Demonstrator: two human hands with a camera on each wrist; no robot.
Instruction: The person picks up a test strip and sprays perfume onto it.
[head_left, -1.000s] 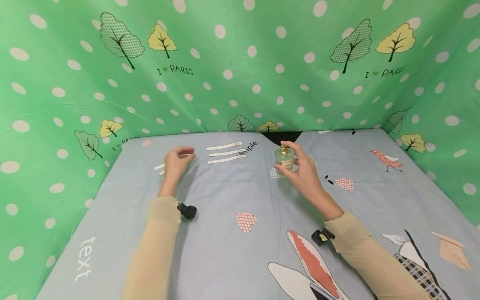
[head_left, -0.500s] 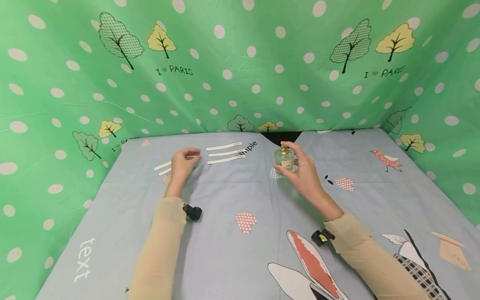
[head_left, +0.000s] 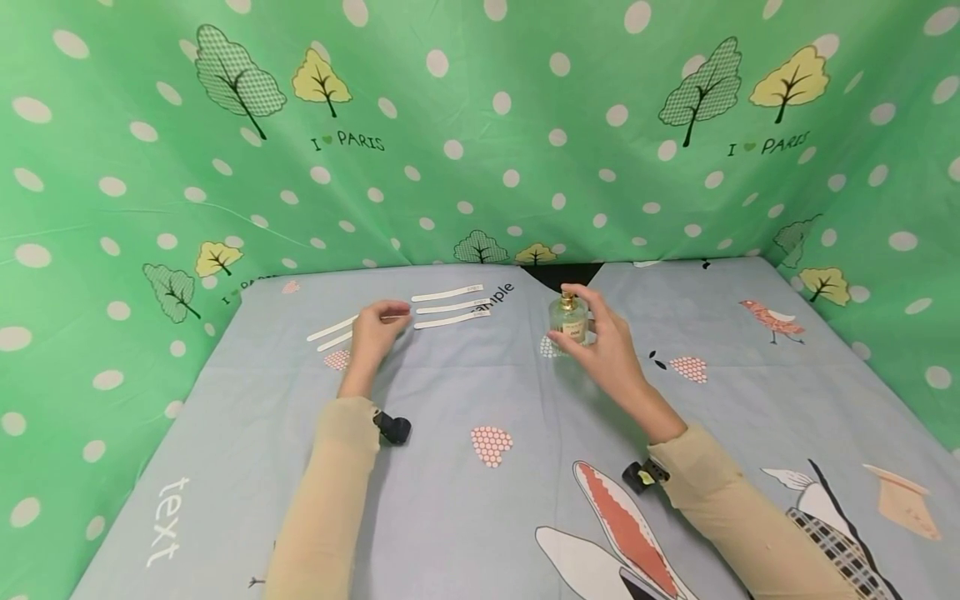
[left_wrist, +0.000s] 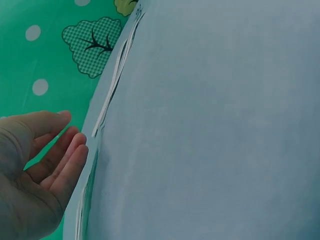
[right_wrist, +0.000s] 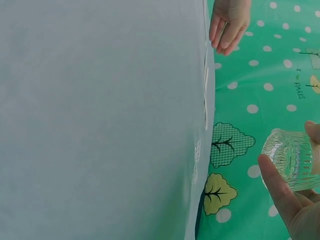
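Note:
A clear glass perfume bottle with a gold-coloured neck is held up by my right hand, index finger on its top and thumb at its lower side. In the right wrist view, the ribbed glass bottle is tipped sideways in the picture. My left hand hovers over the cloth, fingers loosely bent and nothing between them; a gap shows between thumb and fingers in the left wrist view. Just right of its fingertips lie three white paper strips with small print. More white strips lie left of it, partly hidden by the hand.
A grey-blue printed cloth covers the table. Behind and at both sides hangs a green dotted curtain. Each wrist carries a small black camera, such as the left wrist's camera.
My left hand has moved right, from over the left strips towards the three right ones, uncovering more of the left strips. My right hand and the perfume bottle have stayed in place.

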